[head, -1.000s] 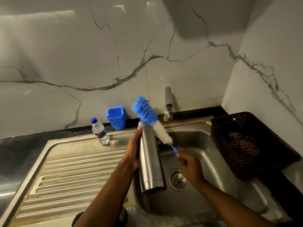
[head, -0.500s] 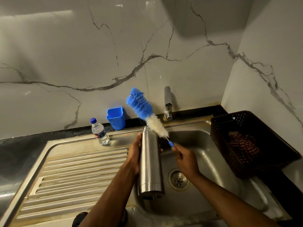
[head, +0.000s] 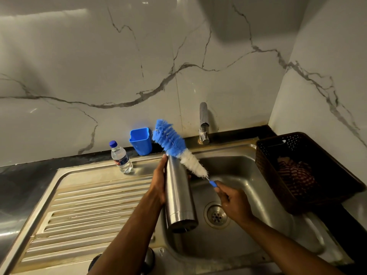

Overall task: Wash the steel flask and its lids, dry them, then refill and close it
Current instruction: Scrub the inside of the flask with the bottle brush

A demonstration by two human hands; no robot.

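Left hand (head: pixel 158 185) wraps the steel flask (head: pixel 179 195) at mid-body, a closed grip with the thumb up near the neck; flask nearly upright, base tipped toward the viewer, held over the sink (head: pixel 248 175) basin. Right hand (head: pixel 232 201) has a tight grip on the blue handle end of the bottle brush (head: pixel 178 150), just right of the flask. Brush slants up-left from that grip, white bristles beside the flask's mouth, blue bristles beyond it. Drain (head: pixel 216 215) below the right hand. Tap (head: pixel 203 122) behind. Past the left grip: blue cup (head: pixel 140 140), small water bottle (head: pixel 121 158). Dark basket (head: pixel 301 169) on the worktop right of the right grip. Lids not seen.
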